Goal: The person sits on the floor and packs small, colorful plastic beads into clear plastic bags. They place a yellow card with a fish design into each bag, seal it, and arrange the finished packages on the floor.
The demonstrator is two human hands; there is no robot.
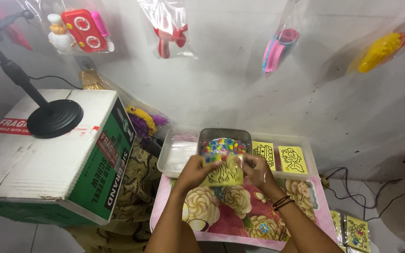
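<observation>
Both my hands hold one small yellow card with a black line drawing (pixel 223 174), wrapped in clear plastic, above a pink flowered mat (pixel 240 211). My left hand (pixel 194 171) grips its left edge and my right hand (pixel 257 169) grips its right edge; black bands circle my right wrist. Just behind the card stands a grey tray of small colourful pieces (pixel 224 143).
A clear tray of plastic bags (pixel 180 149) sits left of the grey one, a tray with two yellow drawing cards (pixel 284 158) sits right. A large cardboard box (pixel 52 154) bearing a black lamp base (pixel 55 118) stands at left. Bagged toys hang on the wall; more cards (pixel 355 232) lie bottom right.
</observation>
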